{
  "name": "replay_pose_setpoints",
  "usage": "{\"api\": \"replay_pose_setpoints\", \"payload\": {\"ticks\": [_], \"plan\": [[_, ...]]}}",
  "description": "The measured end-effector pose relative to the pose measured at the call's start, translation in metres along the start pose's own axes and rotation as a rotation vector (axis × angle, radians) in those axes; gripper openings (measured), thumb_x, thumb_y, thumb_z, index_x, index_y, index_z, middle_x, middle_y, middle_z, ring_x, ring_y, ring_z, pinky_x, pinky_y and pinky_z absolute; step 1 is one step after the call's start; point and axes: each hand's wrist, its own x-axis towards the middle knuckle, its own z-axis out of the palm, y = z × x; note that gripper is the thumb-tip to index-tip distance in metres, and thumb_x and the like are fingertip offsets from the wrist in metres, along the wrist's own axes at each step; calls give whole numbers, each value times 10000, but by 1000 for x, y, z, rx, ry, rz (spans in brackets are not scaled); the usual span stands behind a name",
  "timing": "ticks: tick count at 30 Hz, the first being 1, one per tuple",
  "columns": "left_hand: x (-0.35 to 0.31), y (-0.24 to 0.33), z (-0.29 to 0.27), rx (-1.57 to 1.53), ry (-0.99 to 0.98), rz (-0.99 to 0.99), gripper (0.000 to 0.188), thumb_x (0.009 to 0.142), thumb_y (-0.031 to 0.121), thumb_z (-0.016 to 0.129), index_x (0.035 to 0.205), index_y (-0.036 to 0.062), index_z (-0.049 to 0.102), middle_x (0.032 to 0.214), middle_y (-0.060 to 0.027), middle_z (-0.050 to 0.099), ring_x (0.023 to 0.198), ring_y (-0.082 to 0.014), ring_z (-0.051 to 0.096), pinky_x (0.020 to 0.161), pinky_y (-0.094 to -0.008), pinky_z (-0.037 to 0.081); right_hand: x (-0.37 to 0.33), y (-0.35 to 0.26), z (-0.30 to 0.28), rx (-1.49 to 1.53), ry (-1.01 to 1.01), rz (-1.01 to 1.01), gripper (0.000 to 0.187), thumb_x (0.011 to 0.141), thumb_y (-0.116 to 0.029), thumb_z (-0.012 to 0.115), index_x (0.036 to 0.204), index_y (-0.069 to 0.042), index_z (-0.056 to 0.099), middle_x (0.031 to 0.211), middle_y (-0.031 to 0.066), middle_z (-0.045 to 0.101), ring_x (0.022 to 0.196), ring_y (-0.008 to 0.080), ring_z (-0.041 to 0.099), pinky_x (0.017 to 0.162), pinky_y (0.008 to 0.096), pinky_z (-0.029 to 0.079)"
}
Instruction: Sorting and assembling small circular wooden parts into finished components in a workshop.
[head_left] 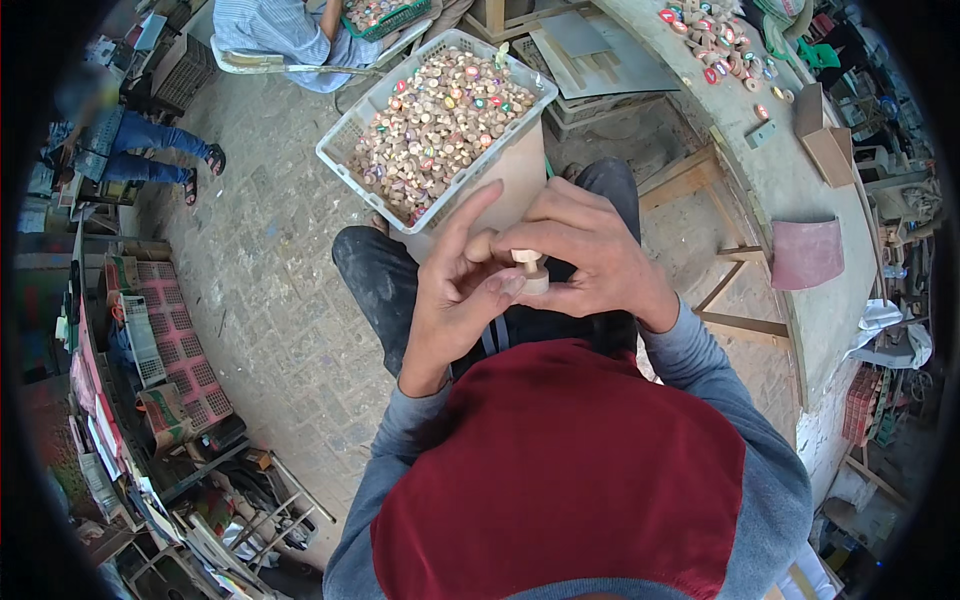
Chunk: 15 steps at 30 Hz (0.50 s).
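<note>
Over my lap, both hands close around a small, pale wooden spool-shaped piece [533, 275], with a many-sided top, a narrow neck and a round base. My right hand [595, 250] grips it between bent fingers above and the thumb below. The thumb of my left hand [455, 290] presses against its side, while the left index finger points up and away. What else the left fingers may hold behind the thumb cannot be made out. Just beyond my hands stands a light grey plastic crate [345, 165], heaped with many similar wooden pieces [435, 125], some with coloured round tops.
To the right runs a long worktable [745, 120] with loose coloured pieces [710, 45], a cardboard box [825, 140] and a pinkish sheet [806, 254]. A seated person [270, 35] with a green basket [385, 20] is ahead; another person [150, 150] stands at left. Crates line the left side.
</note>
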Motion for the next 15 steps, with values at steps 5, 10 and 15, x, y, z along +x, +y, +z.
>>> {"api": "replay_pose_setpoints", "payload": {"ticks": [5, 10, 15], "plan": [[-3, 5, 1, 15, -81, -11, 674, 865, -28, 641, 1469, -34, 343, 993, -104, 679, 1004, -174, 652, 934, -326, 490, 1, -1, 1, -9, 10, -58, 355, 711, -224, 823, 984, -46, 684, 780, 44, 571, 664, 228, 518, 594, 335, 415], [-4, 6, 3, 113, -15, -72, 568, 879, 68, 626, 1395, -74, 436, 1006, -175, 701, 936, -221, 693, 876, -340, 537, -2, 3, 4, -100, 47, -84, 341, 728, -236, 798, 962, -22, 676, 779, 60, 568, 631, 227, 499, 555, 334, 398], [-6, 6, 1, 41, -30, -55, 542, 908, -38, 619, 1418, -39, 435, 998, -113, 694, 987, -173, 673, 914, -314, 515, 2, 2, 2, -53, 27, -81, 328, 714, -207, 802, 939, -22, 651, 759, 68, 542, 628, 239, 503, 554, 346, 402]]}}
